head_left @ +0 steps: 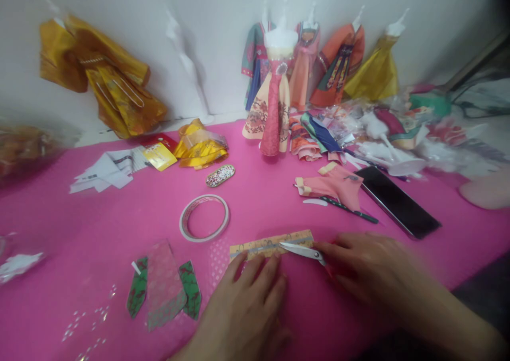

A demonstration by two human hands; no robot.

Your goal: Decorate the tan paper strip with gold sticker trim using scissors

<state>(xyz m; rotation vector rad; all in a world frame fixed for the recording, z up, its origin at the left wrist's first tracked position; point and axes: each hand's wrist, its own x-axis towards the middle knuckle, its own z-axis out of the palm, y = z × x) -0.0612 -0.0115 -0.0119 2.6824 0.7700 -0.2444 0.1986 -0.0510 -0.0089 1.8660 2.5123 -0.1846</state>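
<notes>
My left hand [249, 297] lies flat on the pink table [99, 217], fingers stretched toward a patterned tan strip [271, 244] and touching its near edge. My right hand [366, 268] is closed round small scissors [300, 250], whose shut blades rest on the strip. A tape ring [204, 217] lies just beyond the strip, to the left.
A green and pink patterned fabric piece [163, 289] lies at the near left. A black phone [397, 201], a peach doll garment [332, 184] and a pen sit at the right. Dressed doll forms [274, 95] stand against the wall. Yellow fabric [199, 145] and paper scraps lie at the far left.
</notes>
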